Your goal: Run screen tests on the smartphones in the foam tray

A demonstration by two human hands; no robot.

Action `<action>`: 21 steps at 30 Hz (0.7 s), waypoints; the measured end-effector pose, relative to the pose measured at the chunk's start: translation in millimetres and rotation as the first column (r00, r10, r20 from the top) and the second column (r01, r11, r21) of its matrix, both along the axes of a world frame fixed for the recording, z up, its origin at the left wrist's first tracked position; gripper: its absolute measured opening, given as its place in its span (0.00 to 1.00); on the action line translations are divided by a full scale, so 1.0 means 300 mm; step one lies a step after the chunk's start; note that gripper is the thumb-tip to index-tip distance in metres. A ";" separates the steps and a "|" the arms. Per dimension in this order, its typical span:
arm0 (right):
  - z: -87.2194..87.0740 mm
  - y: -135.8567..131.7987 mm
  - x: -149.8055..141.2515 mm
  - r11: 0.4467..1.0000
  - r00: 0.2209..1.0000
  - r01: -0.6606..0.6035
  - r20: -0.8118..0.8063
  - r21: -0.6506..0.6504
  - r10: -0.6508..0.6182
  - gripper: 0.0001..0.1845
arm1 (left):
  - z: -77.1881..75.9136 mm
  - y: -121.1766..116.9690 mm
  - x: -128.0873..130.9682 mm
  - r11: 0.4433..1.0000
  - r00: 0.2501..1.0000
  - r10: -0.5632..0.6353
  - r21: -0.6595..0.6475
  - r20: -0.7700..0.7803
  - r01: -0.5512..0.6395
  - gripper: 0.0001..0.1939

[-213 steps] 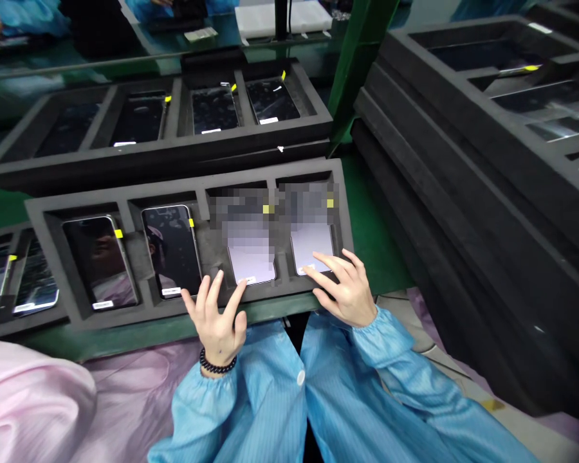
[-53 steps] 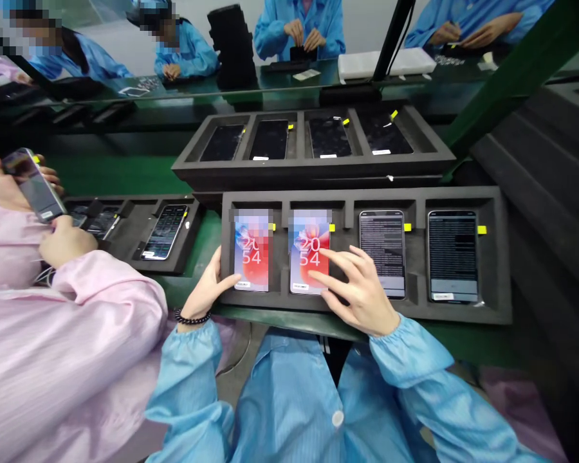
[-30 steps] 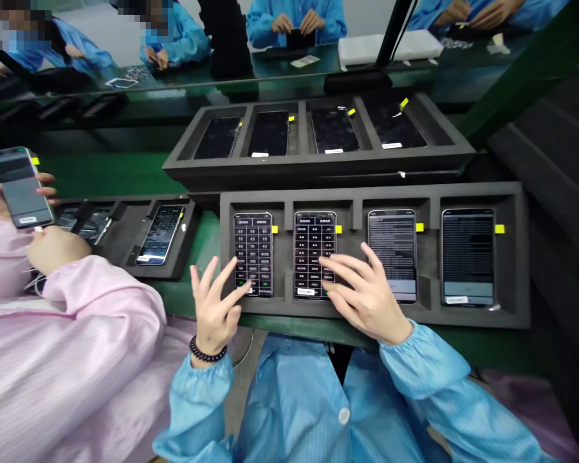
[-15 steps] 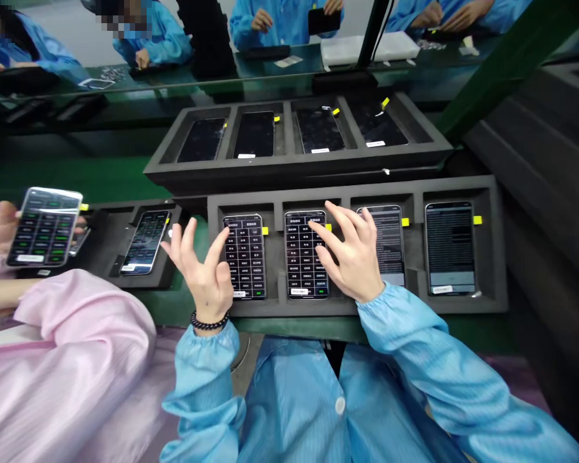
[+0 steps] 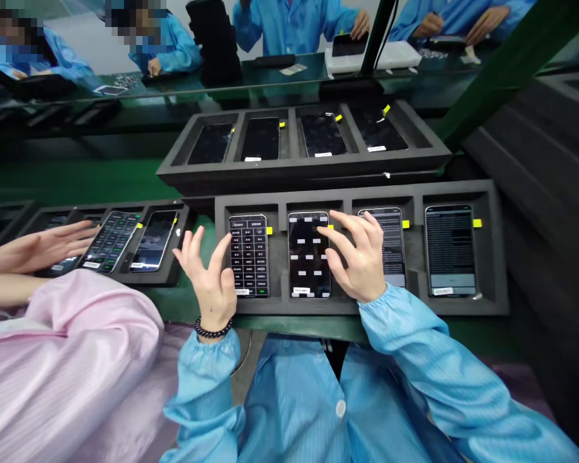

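Several smartphones lie face up in the compartments of a dark foam tray (image 5: 367, 306) in front of me. My left hand (image 5: 209, 283) has its fingers spread, the index tip at the upper left edge of the leftmost smartphone (image 5: 249, 257), which shows a grid menu. Over the right edge of the second smartphone (image 5: 305, 257) is my right hand (image 5: 359, 257), fingers apart, index tip at its screen of white blocks on black. That hand partly covers the third smartphone (image 5: 392, 247). The rightmost smartphone (image 5: 450, 247) displays lines of text. Neither hand holds anything.
Behind stands another foam tray (image 5: 299, 168) of dark-screened phones. On the left, a co-worker's hand (image 5: 43, 247) reaches over a tray with phones (image 5: 154, 241). A green slanted post (image 5: 506, 83) rises at right. Other people in blue sit across the bench.
The second smartphone's screen went from a grid menu to white blocks on black. The co-worker's phone, held up before, now lies in the left tray. My hands stay nearly in place.
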State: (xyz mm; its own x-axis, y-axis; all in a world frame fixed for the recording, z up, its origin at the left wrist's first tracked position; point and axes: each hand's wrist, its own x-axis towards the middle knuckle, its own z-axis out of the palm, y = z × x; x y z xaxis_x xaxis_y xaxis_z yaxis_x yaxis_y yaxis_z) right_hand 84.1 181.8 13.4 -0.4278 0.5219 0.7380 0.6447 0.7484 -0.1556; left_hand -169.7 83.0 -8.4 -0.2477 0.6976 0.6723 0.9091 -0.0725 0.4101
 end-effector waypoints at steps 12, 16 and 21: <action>0.027 0.018 -0.043 0.999 0.986 0.022 0.167 -0.035 -0.016 0.14 | -0.048 0.003 -0.012 0.993 0.997 0.030 -0.117 0.074 -0.022 0.32; 0.037 0.033 -0.082 0.998 0.964 0.004 0.266 -0.059 0.012 0.19 | -0.036 0.021 -0.011 0.993 0.998 0.041 -0.109 0.048 -0.036 0.33; 0.038 0.034 -0.092 0.999 0.957 -0.003 0.290 -0.051 0.018 0.20 | -0.013 0.047 -0.014 0.992 0.999 0.028 -0.120 0.025 -0.025 0.33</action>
